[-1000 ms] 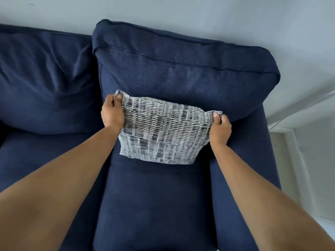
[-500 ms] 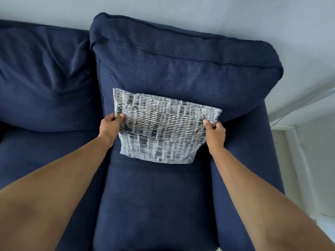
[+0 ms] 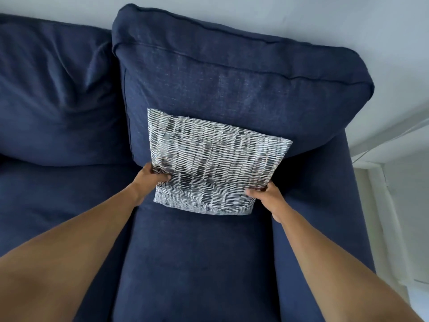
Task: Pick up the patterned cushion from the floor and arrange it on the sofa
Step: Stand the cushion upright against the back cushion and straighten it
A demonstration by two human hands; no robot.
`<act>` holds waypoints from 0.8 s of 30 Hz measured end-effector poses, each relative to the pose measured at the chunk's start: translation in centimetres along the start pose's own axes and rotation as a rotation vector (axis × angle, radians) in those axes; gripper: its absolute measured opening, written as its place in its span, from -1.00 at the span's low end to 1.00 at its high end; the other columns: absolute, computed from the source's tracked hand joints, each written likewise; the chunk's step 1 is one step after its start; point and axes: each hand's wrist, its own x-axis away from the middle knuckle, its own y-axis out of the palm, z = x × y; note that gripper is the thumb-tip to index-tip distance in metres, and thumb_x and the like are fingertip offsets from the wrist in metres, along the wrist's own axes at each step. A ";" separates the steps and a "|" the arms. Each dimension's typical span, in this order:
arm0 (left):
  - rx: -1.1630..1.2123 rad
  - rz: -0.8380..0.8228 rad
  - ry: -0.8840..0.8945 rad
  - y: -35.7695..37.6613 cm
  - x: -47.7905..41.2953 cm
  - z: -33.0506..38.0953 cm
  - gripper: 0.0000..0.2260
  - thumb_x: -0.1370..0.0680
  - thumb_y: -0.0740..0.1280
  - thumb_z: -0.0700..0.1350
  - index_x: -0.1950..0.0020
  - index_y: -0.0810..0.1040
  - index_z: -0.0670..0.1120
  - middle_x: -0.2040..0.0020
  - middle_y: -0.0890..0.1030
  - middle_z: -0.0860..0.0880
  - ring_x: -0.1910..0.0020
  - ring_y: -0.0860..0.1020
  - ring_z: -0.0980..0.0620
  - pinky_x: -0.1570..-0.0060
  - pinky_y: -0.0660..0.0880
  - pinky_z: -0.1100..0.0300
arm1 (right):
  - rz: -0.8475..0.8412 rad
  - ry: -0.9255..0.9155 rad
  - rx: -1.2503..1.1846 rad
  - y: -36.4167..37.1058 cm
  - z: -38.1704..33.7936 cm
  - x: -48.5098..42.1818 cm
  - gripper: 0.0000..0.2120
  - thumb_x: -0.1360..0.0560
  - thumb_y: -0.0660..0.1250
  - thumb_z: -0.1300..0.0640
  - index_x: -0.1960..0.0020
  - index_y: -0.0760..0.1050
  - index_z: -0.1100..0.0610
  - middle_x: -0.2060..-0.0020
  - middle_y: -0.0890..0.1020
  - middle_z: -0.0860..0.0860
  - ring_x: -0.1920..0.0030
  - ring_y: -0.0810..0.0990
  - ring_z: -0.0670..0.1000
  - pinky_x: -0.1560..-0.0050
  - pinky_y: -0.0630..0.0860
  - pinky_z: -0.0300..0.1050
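The patterned cushion (image 3: pixel 213 163), grey and white with dark dashes, stands on the seat of the navy sofa (image 3: pixel 197 263) and leans on the right back cushion (image 3: pixel 232 77). My left hand (image 3: pixel 153 176) grips its lower left edge, thumb pressed into the front face. My right hand (image 3: pixel 267 194) pinches its lower right edge near the armrest. Both forearms reach in from the bottom of the view.
A second navy back cushion (image 3: pixel 53 96) fills the left side. The sofa's right armrest (image 3: pixel 325 194) runs beside the patterned cushion. A pale wall (image 3: pixel 301 17) stands behind, with white trim and floor (image 3: pixel 394 205) to the right.
Both hands have slid down from the cushion's top corners to its lower side edges. The cushion's top now stands flatter and taller against the back cushion.
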 end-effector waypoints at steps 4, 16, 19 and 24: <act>-0.039 0.045 0.017 0.3 -0.7 -2.1 -0.59 -0.44 0.56 -0.20 -0.24 0.54 -0.05 -0.10 0.66 0.03 -0.20 0.59 -0.03 -0.21 0.46 0.14 | 0.091 -0.012 0.009 0.9 1.5 -1.3 -0.63 -0.46 0.48 0.30 -0.23 0.48 0.17 -0.04 0.61 -0.03 -0.11 0.57 0.02 -0.13 0.42 -0.12; 0.019 0.175 0.031 0.4 -0.3 -3.5 -0.68 -0.37 0.61 -0.15 -0.08 0.67 -0.09 -0.01 0.74 -0.02 -0.07 0.68 -0.05 -0.24 0.56 -0.01 | 0.244 -0.046 -0.023 1.2 3.1 -2.1 -0.74 -0.42 0.51 0.23 -0.07 0.57 0.06 -0.01 0.69 0.00 -0.05 0.65 0.06 -0.14 0.55 0.03; 0.079 0.137 0.082 0.7 0.0 -1.9 -0.61 -0.43 0.55 -0.21 -0.23 0.58 -0.07 -0.04 0.68 0.02 -0.14 0.63 -0.04 -0.12 0.51 0.15 | 0.171 -0.084 -0.111 1.3 1.6 -1.8 -0.54 -0.44 0.46 0.36 -0.25 0.45 0.06 -0.04 0.64 -0.05 -0.01 0.60 -0.06 -0.06 0.47 -0.15; 0.242 0.100 0.183 0.6 0.6 2.5 -0.57 -0.42 0.57 -0.06 -0.25 0.58 -0.06 -0.14 0.71 -0.02 -0.16 0.65 0.00 -0.24 0.50 0.08 | 0.107 -0.125 -0.302 0.2 -1.5 -1.2 -0.54 -0.44 0.45 0.34 -0.28 0.46 0.08 -0.07 0.66 -0.04 -0.08 0.62 -0.05 -0.01 0.48 -0.20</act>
